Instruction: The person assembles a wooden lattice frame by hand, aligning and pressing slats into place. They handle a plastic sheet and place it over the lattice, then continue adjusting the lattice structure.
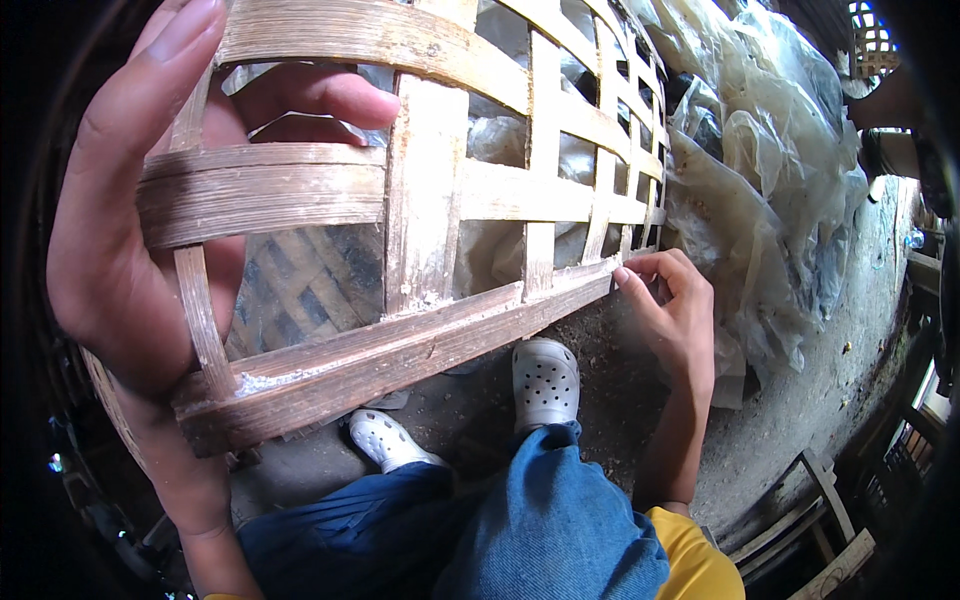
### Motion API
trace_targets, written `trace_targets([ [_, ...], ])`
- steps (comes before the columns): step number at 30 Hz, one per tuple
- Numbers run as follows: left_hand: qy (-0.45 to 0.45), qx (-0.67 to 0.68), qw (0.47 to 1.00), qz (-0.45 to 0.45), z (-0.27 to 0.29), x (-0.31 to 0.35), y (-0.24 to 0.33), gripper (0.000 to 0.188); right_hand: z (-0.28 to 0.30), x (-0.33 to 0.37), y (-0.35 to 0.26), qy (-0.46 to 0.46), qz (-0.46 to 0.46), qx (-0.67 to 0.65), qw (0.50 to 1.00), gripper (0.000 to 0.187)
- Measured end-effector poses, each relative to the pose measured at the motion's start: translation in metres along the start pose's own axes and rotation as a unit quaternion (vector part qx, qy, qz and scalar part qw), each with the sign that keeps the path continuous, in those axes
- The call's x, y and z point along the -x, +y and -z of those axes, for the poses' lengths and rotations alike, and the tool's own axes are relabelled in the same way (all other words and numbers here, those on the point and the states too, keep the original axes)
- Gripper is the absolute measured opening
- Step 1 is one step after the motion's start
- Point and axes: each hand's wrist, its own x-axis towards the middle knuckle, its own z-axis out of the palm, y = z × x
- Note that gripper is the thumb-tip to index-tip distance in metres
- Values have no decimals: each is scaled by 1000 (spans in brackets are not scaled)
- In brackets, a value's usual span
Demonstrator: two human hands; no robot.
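Observation:
A woven bamboo lattice panel (320, 190), made of flat crossing slats, stands tilted in front of me. Along its lower edge runs a thick wooden rail (400, 360) with whitish residue at the slat joints. My left hand (105, 245) is closed round the panel's left side, its fingers passing through a gap behind the slats and its thumb up along the edge. Toward the rail's far right end, my right hand (675, 305) pinches the rail between thumb and fingertips. Part of the left fingers is hidden by the slats.
Crumpled translucent plastic sheeting (770, 150) is heaped at the right. White perforated clogs (545, 385) on my feet rest on the grey floor (770, 440) below the panel. Wooden pieces (835, 575) lie at the lower right. Another woven lattice piece (873, 40) shows at the upper right.

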Motion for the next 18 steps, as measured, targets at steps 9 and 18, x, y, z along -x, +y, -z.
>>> trace_targets([
  [9,10,-14,1000,3,1,1,0,71,-1,1,-17,-2,39,38,999,18],
  [18,-63,19,998,-20,14,0,-2,74,9,-10,-20,-57,28,27,998,22],
])
